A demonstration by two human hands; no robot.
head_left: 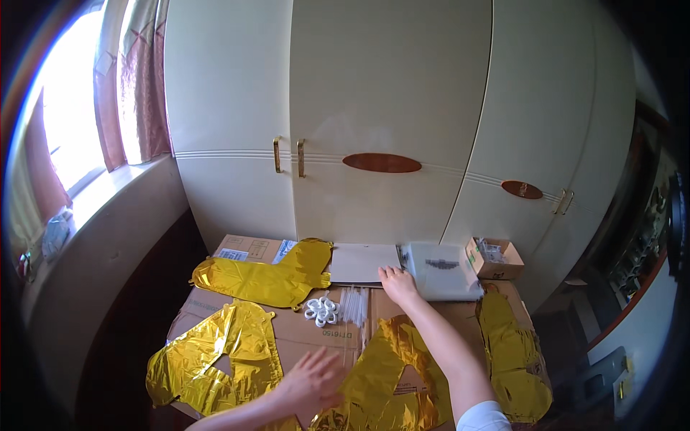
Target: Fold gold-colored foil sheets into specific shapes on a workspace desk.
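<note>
My right hand [397, 282] reaches to the back of the cardboard surface, its fingertips at the right edge of a flat pale grey card [363, 263]. No grip on the card shows. My left hand [314, 379] hovers low in the middle, fingers apart and slightly blurred, holding nothing. Under and beside it lie a flat gold foil balloon [374, 373] with a triangular opening and, to the left, another gold foil balloon [248, 337]. A third gold balloon [255, 281] lies behind. White ring-shaped rolls [322, 312] sit beside a bundle of clear straws [353, 307].
Right of the card is a clear plastic pack [440, 271], then an open small box [496, 260] with clear pieces inside. Another gold balloon [512, 359] lies along the right edge. A cream wardrobe [388, 86] stands behind; a window with curtains [140, 86] is at left.
</note>
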